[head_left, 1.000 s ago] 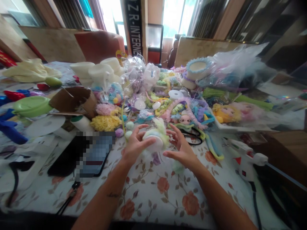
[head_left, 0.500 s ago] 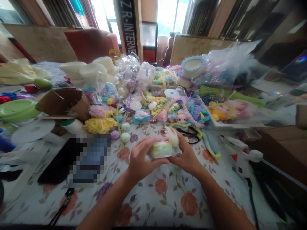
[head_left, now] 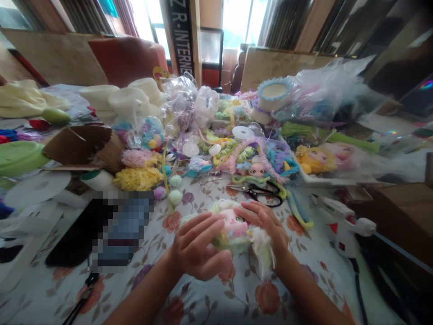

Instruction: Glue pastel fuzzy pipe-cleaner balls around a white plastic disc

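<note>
A pink-faced doll head (head_left: 236,222) with pale yellow-green yarn hair lies face up on the flowered tablecloth between my two hands. My left hand (head_left: 199,241) is open at its left side, fingers stretched out and their tips against the hair. On the other side my right hand (head_left: 265,223) also has its fingers extended, the tips resting over the top of the face. A loose pale tuft of hair (head_left: 264,250) hangs beside my right palm. Just beyond the head are black-handled scissors (head_left: 260,193).
A hot glue gun (head_left: 350,225) with its cord lies at right. Phones (head_left: 79,237) and a white spool (head_left: 39,188) are at left. Pompoms (head_left: 175,197), yarn pieces, a cardboard box (head_left: 84,146), and a tray of doll heads (head_left: 313,159) crowd the far side.
The doll head has gone from being held up between both hands to lying face up on the cloth. My fingers have straightened and spread, and the scissors show more fully.
</note>
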The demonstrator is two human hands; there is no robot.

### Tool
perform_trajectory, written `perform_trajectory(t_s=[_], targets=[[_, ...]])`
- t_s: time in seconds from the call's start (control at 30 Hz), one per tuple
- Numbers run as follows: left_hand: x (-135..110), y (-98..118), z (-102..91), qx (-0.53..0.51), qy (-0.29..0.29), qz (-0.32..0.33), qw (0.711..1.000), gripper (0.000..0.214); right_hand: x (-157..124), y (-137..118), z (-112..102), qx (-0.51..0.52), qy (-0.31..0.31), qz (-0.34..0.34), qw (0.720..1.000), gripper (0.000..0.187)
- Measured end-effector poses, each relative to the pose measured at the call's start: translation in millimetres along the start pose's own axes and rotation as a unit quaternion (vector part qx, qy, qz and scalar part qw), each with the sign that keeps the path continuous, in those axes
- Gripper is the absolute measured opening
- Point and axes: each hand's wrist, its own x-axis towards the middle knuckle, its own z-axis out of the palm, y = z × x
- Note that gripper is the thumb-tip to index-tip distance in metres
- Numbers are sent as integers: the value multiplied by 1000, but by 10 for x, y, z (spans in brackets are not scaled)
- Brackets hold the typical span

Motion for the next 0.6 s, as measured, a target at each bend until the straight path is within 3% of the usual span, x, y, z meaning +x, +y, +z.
perform_trajectory(t_s=[0.07, 0.13, 0.27, 0.5, 0.6], targets=[[-10, -49, -7, 95, 15, 77, 992, 20, 30, -6, -22, -24, 23, -56, 998, 60], [-5, -84, -6, 166, -9, 94, 982, 17, 25, 17, -23, -44, 35, -92, 994, 59], [7, -104, 24, 166, -66, 86, 980, 23, -47, 86, 7, -62, 21, -57, 996, 50], [-62, -129, 102, 39, -100, -3, 994, 56, -101, 179, 59, -40, 23, -13, 999, 73], [-67, -100, 105, 3, -102, -105, 989, 60, -129, 203, 95, 2, 5, 54, 999, 79]])
